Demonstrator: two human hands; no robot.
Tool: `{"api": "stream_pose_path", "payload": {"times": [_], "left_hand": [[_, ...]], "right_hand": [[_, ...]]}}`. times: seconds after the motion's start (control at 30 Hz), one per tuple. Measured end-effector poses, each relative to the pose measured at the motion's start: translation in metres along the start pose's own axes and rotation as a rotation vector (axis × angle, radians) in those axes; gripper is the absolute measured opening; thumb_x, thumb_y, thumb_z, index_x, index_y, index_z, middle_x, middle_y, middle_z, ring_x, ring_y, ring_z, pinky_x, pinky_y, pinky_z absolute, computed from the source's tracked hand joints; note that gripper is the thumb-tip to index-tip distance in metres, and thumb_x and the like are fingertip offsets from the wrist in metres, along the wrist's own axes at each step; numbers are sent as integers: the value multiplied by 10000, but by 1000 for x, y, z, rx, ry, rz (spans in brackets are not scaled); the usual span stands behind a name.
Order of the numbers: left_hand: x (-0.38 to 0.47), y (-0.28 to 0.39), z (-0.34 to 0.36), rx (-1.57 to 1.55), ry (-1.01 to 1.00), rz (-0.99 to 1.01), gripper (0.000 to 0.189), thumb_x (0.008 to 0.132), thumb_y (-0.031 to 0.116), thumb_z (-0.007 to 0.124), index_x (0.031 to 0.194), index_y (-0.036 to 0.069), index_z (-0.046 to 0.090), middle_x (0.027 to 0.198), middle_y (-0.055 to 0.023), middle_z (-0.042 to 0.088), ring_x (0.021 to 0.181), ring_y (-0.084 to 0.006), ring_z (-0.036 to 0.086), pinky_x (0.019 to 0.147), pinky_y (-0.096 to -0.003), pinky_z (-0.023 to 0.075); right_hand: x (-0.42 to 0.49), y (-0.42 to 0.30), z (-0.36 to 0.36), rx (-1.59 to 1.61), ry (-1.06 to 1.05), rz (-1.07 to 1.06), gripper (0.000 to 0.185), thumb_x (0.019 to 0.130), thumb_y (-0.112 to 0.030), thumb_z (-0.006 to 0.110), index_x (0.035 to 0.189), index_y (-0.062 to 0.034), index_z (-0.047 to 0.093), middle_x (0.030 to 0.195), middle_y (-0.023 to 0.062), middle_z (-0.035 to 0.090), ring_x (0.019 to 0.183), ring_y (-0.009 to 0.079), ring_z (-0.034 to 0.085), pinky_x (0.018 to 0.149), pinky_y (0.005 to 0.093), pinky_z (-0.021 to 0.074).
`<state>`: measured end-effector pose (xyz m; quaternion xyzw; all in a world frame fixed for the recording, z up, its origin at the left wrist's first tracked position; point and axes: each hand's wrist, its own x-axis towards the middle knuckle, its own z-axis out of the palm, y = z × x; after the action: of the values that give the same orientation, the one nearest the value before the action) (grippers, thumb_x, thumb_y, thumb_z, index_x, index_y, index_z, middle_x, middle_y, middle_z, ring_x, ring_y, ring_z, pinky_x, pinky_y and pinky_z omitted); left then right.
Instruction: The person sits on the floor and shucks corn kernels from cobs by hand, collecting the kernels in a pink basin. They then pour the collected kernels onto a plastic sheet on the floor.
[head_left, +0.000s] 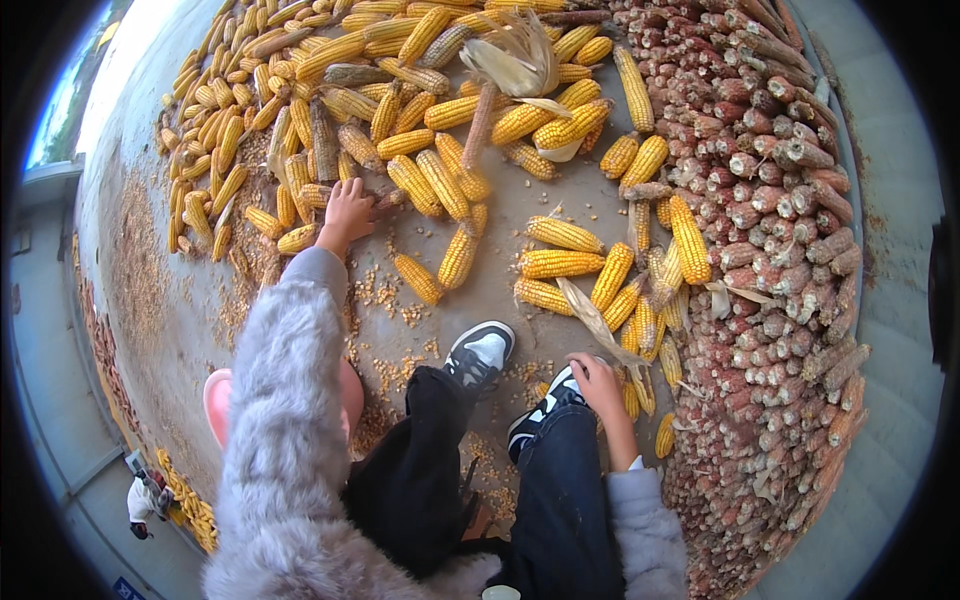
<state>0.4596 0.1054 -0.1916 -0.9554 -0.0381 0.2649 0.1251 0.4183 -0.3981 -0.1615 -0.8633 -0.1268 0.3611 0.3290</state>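
My left hand (347, 214) reaches out to the lower edge of a heap of yellow maize ears (330, 56). Its fingers lie among the ears, beside a dark reddish cob (390, 200); whether they grip anything is hidden. Just above the fingertips is a brownish maize ear (323, 142). My right hand (600, 386) is low over my shoe (551, 405), with nothing seen in it. Close to it lie a dry husk (596, 319) and a small group of maize ears (619, 277).
Stripped maize cobs (757, 187) are stacked in a long bank at the right. Loose kernels (390, 300) are scattered on the concrete floor (420, 337). A pink plastic object (217, 405) shows beside my left sleeve. Another person (146, 499) is at the far lower left.
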Motion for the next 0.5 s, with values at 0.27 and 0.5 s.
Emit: {"api": "stream_pose_path", "payload": {"times": [0.27,0.5], "left_hand": [[-21,-16,-27,-569,141,-175,556,693,269,623,1202,99,479,1078,-167,444,952,-343,524,832,-405,442],[45,-16,-74,-799,383,-256,583,739,326,589,1238,66,437,1052,-177,438,912,-304,530,831,-380,439]], "right_hand": [[4,-11,-1,34,-28,16,202,862,-252,487,970,-114,588,907,133,621,853,320,582,725,379,459],[64,-27,-36,138,2,-19,204,859,-198,502,988,-76,604,881,125,621,801,279,601,714,345,458]]}}
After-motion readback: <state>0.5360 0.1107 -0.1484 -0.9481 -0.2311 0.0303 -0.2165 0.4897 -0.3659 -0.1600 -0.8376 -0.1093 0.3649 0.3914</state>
